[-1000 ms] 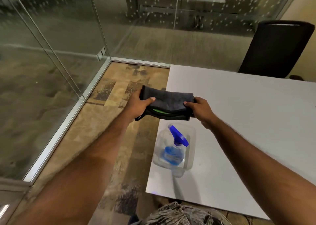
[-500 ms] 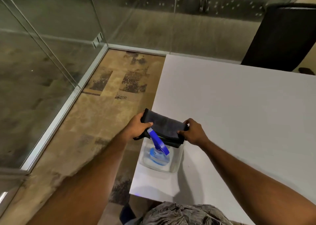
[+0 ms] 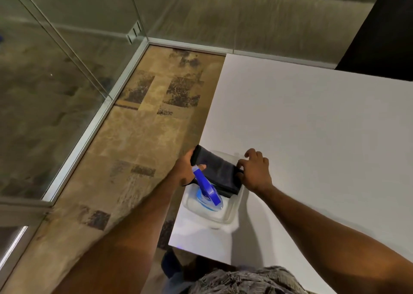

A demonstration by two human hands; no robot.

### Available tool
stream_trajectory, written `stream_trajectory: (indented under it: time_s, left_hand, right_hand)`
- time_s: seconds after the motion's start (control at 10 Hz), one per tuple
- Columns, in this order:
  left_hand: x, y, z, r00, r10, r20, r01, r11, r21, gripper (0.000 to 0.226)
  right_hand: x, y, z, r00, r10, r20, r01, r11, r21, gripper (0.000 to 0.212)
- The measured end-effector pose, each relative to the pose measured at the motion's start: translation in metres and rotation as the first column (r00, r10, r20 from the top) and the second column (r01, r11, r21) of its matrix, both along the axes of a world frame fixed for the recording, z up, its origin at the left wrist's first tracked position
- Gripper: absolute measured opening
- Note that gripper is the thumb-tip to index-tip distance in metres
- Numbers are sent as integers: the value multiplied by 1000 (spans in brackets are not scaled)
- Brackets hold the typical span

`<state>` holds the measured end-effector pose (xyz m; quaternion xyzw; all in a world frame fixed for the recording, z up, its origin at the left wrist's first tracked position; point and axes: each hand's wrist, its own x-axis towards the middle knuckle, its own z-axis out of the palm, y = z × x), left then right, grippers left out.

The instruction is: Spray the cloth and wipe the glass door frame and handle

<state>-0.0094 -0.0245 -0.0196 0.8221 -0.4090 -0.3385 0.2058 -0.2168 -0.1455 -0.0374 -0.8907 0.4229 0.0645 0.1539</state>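
Observation:
A folded dark grey cloth [image 3: 218,170] lies across the far half of a clear plastic tub [image 3: 232,215] near the white table's front left corner. My left hand [image 3: 186,170] grips the cloth's left end. My right hand [image 3: 254,173] pinches its right end, with the fingers partly spread above the tub's rim. A spray bottle [image 3: 206,192] with a blue trigger head stands in the tub, just in front of the cloth and beside my left thumb. Glass wall panels with a silver floor frame [image 3: 89,132] run along the left.
The white table [image 3: 312,137] fills the right side. A dark chair back [image 3: 384,36] stands at the far right. Patterned brown carpet [image 3: 143,132] lies between the table and the glass. A silver bracket [image 3: 134,33] sits in the glass corner.
Both hands have lowered the cloth from above the table down into the tub, behind the spray bottle. The camera has tilted further down.

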Motion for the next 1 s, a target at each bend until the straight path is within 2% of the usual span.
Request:
stream_trajectory:
  time_s: [0.1, 0.3, 0.5, 0.8, 0.9, 1.0]
  left_hand:
    - [-3, -1, 1, 995, -5, 97, 4, 1000, 12, 81]
    - [-6, -4, 1, 987, -62, 149, 49, 995, 87, 83]
    - [-14, -2, 6, 998, 66, 5, -66, 997, -32, 78]
    - [-16, -9, 0, 994, 106, -12, -106, 994, 7, 74]
    - [-15, -4, 6, 988, 132, -80, -132, 991, 0, 75]
    - [-12, 3, 16, 965, 204, -162, -211, 977, -27, 73]
  right_hand:
    - [7, -7, -3, 999, 45, -30, -45, 999, 11, 25]
    - [18, -9, -10, 984, 90, -151, -85, 996, 37, 24]
    - [23, -11, -16, 976, 78, -203, -85, 996, -30, 20]
    - [26, -10, -21, 955, 102, -277, -120, 991, -52, 24]
    - [19, -10, -11, 962, 132, -241, -157, 984, -89, 27]
    - [16, -11, 3, 981, 158, -111, -171, 978, -118, 29]
